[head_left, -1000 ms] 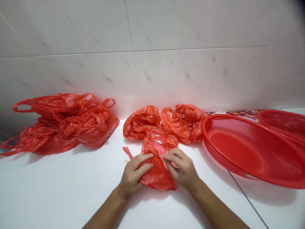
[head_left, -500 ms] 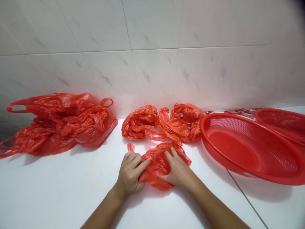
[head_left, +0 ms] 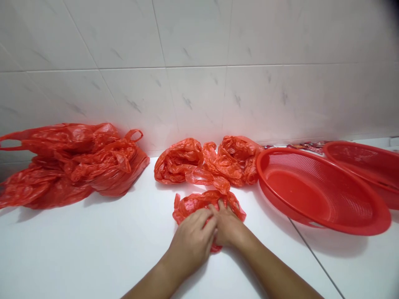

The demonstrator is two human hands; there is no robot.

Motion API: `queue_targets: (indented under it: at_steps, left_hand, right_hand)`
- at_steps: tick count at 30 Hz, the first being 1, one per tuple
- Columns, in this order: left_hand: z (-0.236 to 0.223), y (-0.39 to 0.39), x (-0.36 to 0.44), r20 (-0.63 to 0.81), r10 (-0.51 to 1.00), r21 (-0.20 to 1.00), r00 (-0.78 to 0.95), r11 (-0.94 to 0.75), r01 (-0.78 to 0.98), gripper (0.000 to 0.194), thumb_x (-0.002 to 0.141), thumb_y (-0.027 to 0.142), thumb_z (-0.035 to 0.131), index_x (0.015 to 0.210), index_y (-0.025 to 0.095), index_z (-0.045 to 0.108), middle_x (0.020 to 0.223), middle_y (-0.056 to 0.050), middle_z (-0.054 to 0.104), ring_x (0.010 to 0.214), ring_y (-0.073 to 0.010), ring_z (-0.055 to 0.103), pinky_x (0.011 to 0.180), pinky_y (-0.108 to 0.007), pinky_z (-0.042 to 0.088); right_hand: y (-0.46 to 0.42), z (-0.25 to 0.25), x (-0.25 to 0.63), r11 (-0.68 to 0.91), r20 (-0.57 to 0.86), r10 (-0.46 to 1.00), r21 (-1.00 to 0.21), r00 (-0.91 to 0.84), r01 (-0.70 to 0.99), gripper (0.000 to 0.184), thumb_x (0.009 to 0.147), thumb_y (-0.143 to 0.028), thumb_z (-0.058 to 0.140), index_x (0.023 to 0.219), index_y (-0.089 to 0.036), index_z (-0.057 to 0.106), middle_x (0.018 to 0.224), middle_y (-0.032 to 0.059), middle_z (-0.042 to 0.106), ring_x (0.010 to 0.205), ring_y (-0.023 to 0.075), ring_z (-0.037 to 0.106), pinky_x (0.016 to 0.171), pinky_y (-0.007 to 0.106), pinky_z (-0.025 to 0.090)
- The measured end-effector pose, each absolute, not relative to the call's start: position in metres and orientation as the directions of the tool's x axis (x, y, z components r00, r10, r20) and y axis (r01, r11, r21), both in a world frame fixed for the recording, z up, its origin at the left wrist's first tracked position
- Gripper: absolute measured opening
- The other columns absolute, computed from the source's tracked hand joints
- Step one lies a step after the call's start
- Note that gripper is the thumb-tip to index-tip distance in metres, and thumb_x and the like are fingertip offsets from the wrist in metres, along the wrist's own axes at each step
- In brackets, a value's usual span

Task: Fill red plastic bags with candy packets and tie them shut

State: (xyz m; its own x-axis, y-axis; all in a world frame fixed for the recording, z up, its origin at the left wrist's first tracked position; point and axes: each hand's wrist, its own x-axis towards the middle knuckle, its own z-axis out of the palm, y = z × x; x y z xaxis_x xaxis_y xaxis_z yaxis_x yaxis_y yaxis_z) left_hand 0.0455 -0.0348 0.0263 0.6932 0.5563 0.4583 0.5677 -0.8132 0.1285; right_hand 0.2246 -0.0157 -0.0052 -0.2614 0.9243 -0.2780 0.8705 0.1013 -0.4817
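The left hand point(head_left: 191, 245) and right hand point(head_left: 229, 228) have drawn together, both now clenched on a crumpled red plastic carrier bag point(head_left: 196, 205). It lies just left of a round red plastic colander point(head_left: 260, 174).

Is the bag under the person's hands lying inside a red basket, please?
No, the red plastic bag under the left hand and right hand lies on the counter, outside the nearer red basket.

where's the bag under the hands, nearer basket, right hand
red plastic bag point(head_left: 193, 203), head view, crumpled upper edge
red mesh basket point(head_left: 258, 170), head view, left rim
right hand point(head_left: 229, 228), head view, back of hand
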Motion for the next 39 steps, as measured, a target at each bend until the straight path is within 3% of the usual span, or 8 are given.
queue_targets:
  at_steps: [5,9,13,21,25,30,34,39]
  left_hand:
    - [-0.007,0.002,0.019,0.053,0.841,0.182,0.539,-0.539,0.823,0.077,0.091,0.053,0.071,0.159,0.023,0.051,0.165,-0.021,0.047,0.151,-0.0486,0.044,0.117,-0.071,0.045]
    - [-0.012,0.01,0.003,-0.069,0.838,0.274,0.541,-0.506,0.818,0.089,0.09,0.062,0.071,0.166,0.028,0.04,0.175,-0.018,0.03,0.161,-0.0459,0.027,0.126,-0.069,0.034]
    - [-0.011,0.009,0.001,-0.05,0.821,0.332,0.569,-0.524,0.785,0.093,0.086,0.061,0.076,0.166,0.029,0.04,0.176,-0.016,0.028,0.162,-0.0449,0.025,0.128,-0.068,0.032]
    - [0.002,0.01,-0.012,-0.084,0.788,0.368,0.61,-0.545,0.754,0.099,0.08,0.05,0.083,0.166,0.026,0.04,0.174,-0.015,0.035,0.161,-0.0423,0.029,0.129,-0.063,0.034]
    - [0.009,0.01,-0.011,0.006,0.769,0.363,0.639,-0.597,0.715,0.093,0.076,0.042,0.087,0.159,0.025,0.051,0.166,-0.014,0.047,0.155,-0.0428,0.039,0.126,-0.064,0.039]
    - [0.013,0.007,0.002,0.331,0.722,0.393,0.607,-0.691,0.607,0.028,0.101,0.029,0.059,0.121,0.021,0.076,0.127,-0.011,0.075,0.119,-0.0284,0.068,0.106,-0.051,0.057]
    - [0.004,0.004,0.01,0.377,0.709,0.423,0.596,-0.704,0.57,0.026,0.104,0.023,0.053,0.118,0.022,0.075,0.122,-0.009,0.076,0.113,-0.0243,0.071,0.1,-0.045,0.061]
    - [-0.011,0.008,0.003,0.262,0.777,0.364,0.572,-0.628,0.688,0.049,0.093,0.037,0.073,0.139,0.023,0.068,0.147,-0.014,0.065,0.137,-0.037,0.061,0.115,-0.06,0.053]
  right_hand:
    - [-0.025,0.004,0.223,0.052,-0.224,0.96,-0.439,-0.166,0.897,0.109,0.078,-0.059,0.082,0.168,-0.017,0.037,0.169,0.0282,0.033,0.153,0.0546,0.034,0.119,0.067,0.033]
    - [-0.026,0.011,0.224,0.173,0.092,0.985,-0.492,-0.147,0.853,0.039,0.098,-0.04,0.065,0.126,-0.016,0.076,0.132,0.0196,0.069,0.128,0.0365,0.061,0.111,0.05,0.049]
    - [-0.021,0.007,0.227,0.309,0.158,0.95,-0.61,-0.271,0.73,0.029,0.102,-0.022,0.055,0.115,-0.019,0.08,0.135,0.0133,0.069,0.125,0.0255,0.064,0.111,0.037,0.05]
    - [-0.021,0.007,0.234,0.061,-0.31,0.895,-0.625,-0.32,0.778,0.115,0.077,-0.049,0.085,0.172,-0.034,0.023,0.164,0.016,0.047,0.149,0.0387,0.049,0.115,0.05,0.046]
    - [-0.021,0.007,0.233,0.022,-0.41,0.858,-0.575,-0.31,0.818,0.121,0.074,-0.053,0.086,0.172,-0.041,0.015,0.173,0.0194,0.031,0.145,0.0427,0.053,0.111,0.053,0.047]
    - [-0.023,0.004,0.232,0.038,-0.387,0.867,-0.578,-0.315,0.815,0.119,0.075,-0.051,0.085,0.171,-0.045,0.014,0.178,0.0186,0.017,0.149,0.044,0.049,0.111,0.056,0.045]
    - [-0.025,0.004,0.23,0.03,-0.376,0.879,-0.571,-0.294,0.82,0.117,0.075,-0.051,0.084,0.171,-0.042,0.019,0.177,0.0189,0.021,0.148,0.0438,0.05,0.11,0.056,0.046]
    - [-0.026,0.005,0.23,0.048,-0.341,0.891,-0.585,-0.3,0.81,0.114,0.075,-0.048,0.083,0.171,-0.039,0.022,0.172,0.0202,0.033,0.143,0.0426,0.055,0.105,0.052,0.051]
